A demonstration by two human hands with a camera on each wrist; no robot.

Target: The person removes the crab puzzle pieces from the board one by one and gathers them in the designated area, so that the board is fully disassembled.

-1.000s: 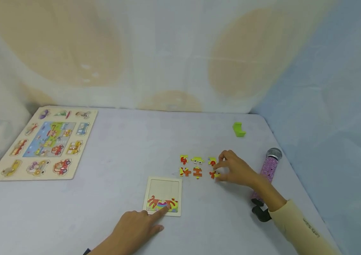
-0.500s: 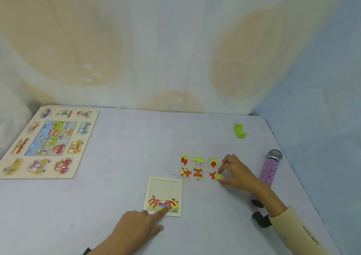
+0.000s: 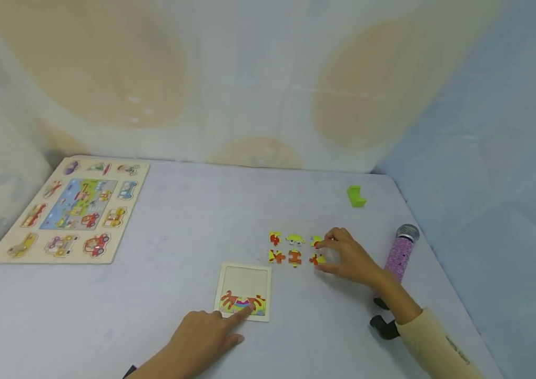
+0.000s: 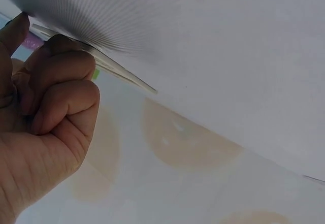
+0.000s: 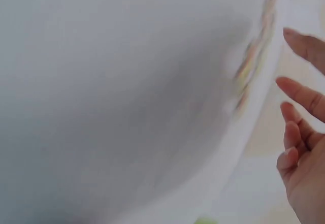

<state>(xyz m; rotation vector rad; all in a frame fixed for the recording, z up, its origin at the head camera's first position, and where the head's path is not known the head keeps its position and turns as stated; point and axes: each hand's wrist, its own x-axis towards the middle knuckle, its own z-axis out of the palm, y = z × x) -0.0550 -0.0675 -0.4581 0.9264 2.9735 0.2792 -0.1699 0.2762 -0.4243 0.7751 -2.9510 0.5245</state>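
Observation:
In the head view, a small wooden puzzle tray (image 3: 266, 287) lies at the near middle of the table, with joined picture pieces (image 3: 243, 303) along its near side. My left hand (image 3: 201, 334) points at them, index fingertip resting on the pieces; its other fingers are curled in the left wrist view. Beyond the tray, loose jigsaw pieces lie in two rows, among them an orange one (image 3: 294, 257) and a yellow one with eyes (image 3: 295, 239). My right hand (image 3: 350, 259) is at their right end, thumb and index spread beside the red-and-yellow lower right piece (image 3: 315, 259).
A large wooden vehicle puzzle board (image 3: 121, 221) lies at the far left. A pink glitter microphone (image 3: 399, 255) and a black curved thing (image 3: 384, 328) lie near the right forearm. A green block (image 3: 355, 196) sits at the back right. Fabric walls enclose the table.
My right hand drew slightly right from the pieces, then came back left, with thumb and index now farther apart. My left hand keeps its place on the tray.

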